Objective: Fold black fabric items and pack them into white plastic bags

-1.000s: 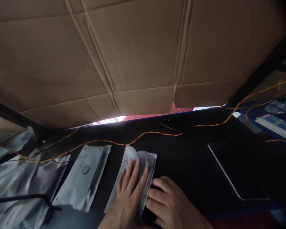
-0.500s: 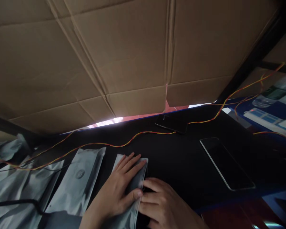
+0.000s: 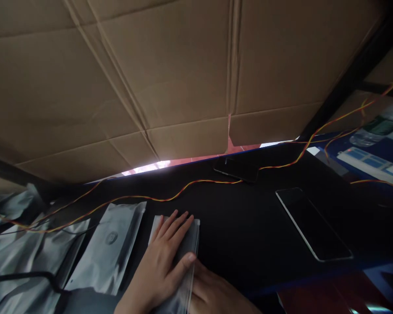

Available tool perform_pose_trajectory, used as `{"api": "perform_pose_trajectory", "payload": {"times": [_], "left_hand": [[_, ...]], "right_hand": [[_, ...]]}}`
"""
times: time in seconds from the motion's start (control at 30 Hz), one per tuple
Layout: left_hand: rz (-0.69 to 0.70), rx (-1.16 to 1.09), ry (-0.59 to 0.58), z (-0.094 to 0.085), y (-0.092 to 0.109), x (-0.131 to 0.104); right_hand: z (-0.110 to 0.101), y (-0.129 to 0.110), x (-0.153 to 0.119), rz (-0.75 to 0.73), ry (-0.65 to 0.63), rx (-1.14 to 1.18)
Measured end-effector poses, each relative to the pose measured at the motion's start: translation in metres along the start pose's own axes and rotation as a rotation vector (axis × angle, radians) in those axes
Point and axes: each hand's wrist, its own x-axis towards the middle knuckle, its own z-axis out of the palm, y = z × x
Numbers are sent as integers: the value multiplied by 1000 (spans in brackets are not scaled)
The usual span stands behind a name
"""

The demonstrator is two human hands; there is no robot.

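A translucent zip pouch [image 3: 187,244] lies on the black tabletop at the bottom centre. My left hand [image 3: 163,266] rests flat on top of it, fingers spread towards its far end and thumb by its right edge. Against the pouch's lower right edge is my right hand [image 3: 216,290]; its fingertips are hidden beside or under the pouch and my left thumb. Another silvery pouch with a round mark [image 3: 109,244] lies to the left, not touched by either hand.
More silvery pouches [image 3: 22,257] lie at the far left, with a black cable across them. A red-yellow twisted wire [image 3: 163,200] crosses the table. Dark phones [image 3: 314,224] lie right and at the back [image 3: 236,169]. Cardboard [image 3: 183,78] stands behind; a bottle [image 3: 368,136] is at right.
My right hand has moved down and slightly left along the pouch's edge, its fingers now more hidden. The pouch and my left hand have shifted slightly left.
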Motion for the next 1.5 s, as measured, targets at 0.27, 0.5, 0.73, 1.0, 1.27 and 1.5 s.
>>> {"api": "perform_pose_trajectory", "payload": {"times": [0.27, 0.5, 0.73, 1.0, 1.27, 1.5], "left_hand": [[-98, -35, -5, -11, -8, -2], [-229, -78, 100, 4, -2, 29], [-368, -157, 232, 13, 16, 61], [-412, -258, 225, -8, 30, 72], [-334, -407, 137, 3, 48, 74], [-421, -396, 272, 10, 33, 78]], "right_hand": [[-29, -1, -25, 344, 25, 197], [0, 11, -42, 396, -33, 136], [17, 0, -41, 490, 243, 3], [-32, 0, -43, 519, 59, 148], [-74, 33, 12, 660, 382, 358], [-49, 34, 15, 610, 318, 353]]}}
